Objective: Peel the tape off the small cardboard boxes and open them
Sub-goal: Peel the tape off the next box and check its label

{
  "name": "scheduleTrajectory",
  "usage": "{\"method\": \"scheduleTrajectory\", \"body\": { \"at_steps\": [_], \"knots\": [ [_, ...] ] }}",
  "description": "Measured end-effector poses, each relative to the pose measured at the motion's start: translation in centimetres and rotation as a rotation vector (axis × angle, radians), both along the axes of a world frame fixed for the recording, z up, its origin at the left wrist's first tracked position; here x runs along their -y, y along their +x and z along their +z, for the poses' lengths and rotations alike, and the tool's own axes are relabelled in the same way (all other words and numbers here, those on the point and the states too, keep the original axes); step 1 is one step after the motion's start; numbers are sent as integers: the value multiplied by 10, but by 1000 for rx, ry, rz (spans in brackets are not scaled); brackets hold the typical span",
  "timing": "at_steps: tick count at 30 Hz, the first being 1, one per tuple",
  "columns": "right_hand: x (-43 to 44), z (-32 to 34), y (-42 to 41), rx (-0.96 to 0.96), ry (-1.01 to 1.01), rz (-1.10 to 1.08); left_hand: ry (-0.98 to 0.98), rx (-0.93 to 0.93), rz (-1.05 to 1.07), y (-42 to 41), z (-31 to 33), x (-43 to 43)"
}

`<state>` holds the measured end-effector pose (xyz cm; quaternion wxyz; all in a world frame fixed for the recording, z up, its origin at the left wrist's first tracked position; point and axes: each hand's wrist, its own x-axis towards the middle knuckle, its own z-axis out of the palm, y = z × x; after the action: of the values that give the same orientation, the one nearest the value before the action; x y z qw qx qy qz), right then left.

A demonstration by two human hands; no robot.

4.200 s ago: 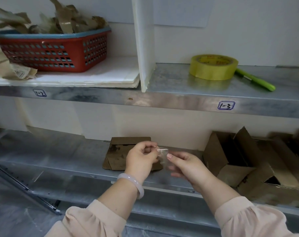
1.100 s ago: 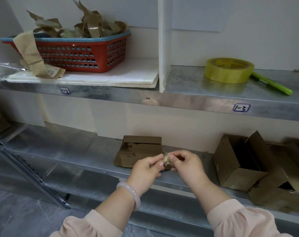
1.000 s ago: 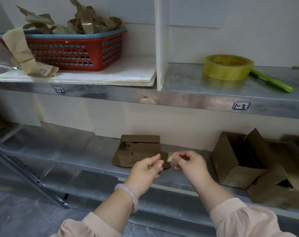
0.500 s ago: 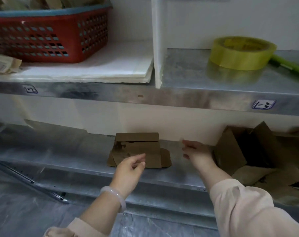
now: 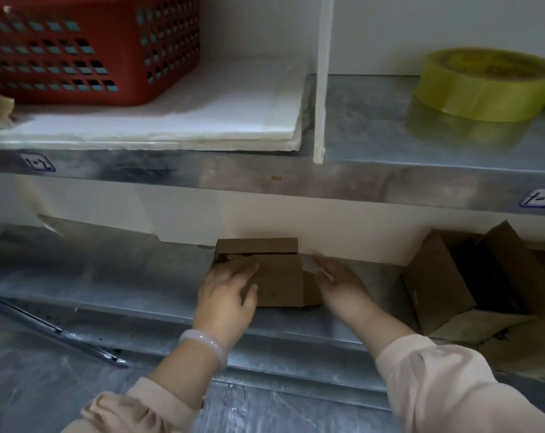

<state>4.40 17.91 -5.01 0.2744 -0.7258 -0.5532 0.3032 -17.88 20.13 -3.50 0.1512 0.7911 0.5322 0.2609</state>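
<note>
A small brown cardboard box [image 5: 280,276] lies on the lower metal shelf [image 5: 109,276], its lid flap standing up at the back and a side flap sticking out to the right. My left hand [image 5: 227,292] covers the box's left end, fingers over the top and thumb on the front face. My right hand [image 5: 340,282] is just right of the box by the side flap, fingers stretched out flat and holding nothing. No tape shows in either hand.
Opened cardboard boxes [image 5: 436,285] are piled at the right of the lower shelf. On the upper shelf [image 5: 265,179] stand a red basket [image 5: 87,48] on a white board [image 5: 202,120], a white divider [image 5: 322,89] and a yellow tape roll [image 5: 486,84].
The wad of peeled tape has left my hands. Both hands moved apart and forward to the box; my left hand now lies on it. The view has come closer and lower.
</note>
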Motion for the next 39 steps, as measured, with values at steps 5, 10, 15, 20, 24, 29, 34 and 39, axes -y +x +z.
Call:
{"method": "scheduleTrajectory", "body": {
  "at_steps": [5, 10, 15, 20, 24, 29, 34, 39],
  "knots": [
    [-13, 4, -36, 121, 10, 190, -28, -334, -65, -10, -13, -29],
    [-11, -8, -42, 155, -104, 184, -34, -489, -205, -19, -36, -37],
    [-11, -5, -49, -150, -112, 43, -63, -162, -57, -16, -27, -38],
    [-2, -2, -48, -405, -46, -88, -370, 263, 158, -24, -23, -43],
    [3, 5, -50, -442, 51, -159, -454, 463, 162, -30, -17, -40],
    [9, 10, -45, -456, 222, -190, -463, 614, 173, -30, -6, -29],
    [15, 2, -46, -450, 294, -250, -463, 746, 205, -30, -14, -26],
    [20, -2, -47, -426, 254, -266, -522, 748, 205, -33, -13, -23]
  ]
}}
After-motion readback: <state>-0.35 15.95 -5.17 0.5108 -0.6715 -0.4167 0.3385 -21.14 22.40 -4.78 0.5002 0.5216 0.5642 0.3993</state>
